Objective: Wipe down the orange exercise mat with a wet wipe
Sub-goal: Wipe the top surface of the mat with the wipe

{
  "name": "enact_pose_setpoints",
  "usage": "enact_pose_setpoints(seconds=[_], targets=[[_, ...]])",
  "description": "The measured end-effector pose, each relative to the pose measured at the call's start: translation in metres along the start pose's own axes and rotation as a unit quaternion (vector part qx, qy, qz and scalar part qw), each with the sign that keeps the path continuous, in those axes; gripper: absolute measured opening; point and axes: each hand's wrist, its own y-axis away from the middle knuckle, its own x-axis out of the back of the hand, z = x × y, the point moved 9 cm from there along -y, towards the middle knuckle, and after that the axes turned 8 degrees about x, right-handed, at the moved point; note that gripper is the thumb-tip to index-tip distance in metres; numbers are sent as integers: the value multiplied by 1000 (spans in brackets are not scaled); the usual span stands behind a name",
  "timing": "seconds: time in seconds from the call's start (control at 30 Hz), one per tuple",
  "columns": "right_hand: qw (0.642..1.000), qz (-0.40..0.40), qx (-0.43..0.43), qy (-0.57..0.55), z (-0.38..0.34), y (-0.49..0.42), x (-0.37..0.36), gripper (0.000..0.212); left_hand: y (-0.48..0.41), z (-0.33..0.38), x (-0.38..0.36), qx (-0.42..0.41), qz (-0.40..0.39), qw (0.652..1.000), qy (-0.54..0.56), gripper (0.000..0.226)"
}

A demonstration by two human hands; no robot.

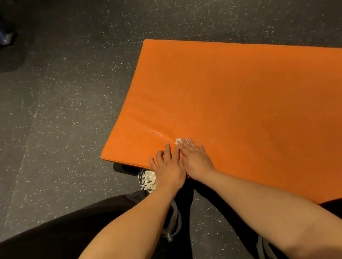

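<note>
Pressing the wet wipe (178, 141) under straight fingers, the right hand (196, 161), left hand (168, 165) flat alongside, sits at the left end of the mat (246, 102), length running rightward.

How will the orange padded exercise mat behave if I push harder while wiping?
The orange padded exercise mat probably gives softly: creases show beside the right hand pressing the white wet wipe. Its glossy patch looks damp, perhaps slippery. Spread wide over the speckled dark floor, it likely won't slide.
</note>
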Motion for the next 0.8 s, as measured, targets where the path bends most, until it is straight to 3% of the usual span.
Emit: enact_pose_setpoints(seconds=[0.07, 0.17, 0.23, 0.43, 0.53, 0.63, 0.8], targets=[[999, -1, -13, 42, 17, 0, 7, 54, 0, 2, -1, -3, 0, 1000, -1, 51], [985, 26, -172, 19, 66, 16, 24, 58, 1, 5, -4, -10, -13, 1000, -12, 52], [975, 36, -219, 7, 72, 26, 24, 60, 2, 6, -5, -11, -18, 1000, -14, 53], [999, -23, -32, 13, 14, 20, 2, 57, 2, 6, -5, -4, -30, 1000, -5, 54], [995, -21, -93, 41, 40, 21, 13, 58, 2, 7, -3, -5, -30, 1000, -5, 54], [983, 38, -179, 21, 55, 29, 24, 61, 3, 8, -2, -3, -30, 1000, -4, 53], [999, 2, -35, 8, 12, 19, 7, 57, 0, 8, 2, -2, -15, 1000, 11, 50]])
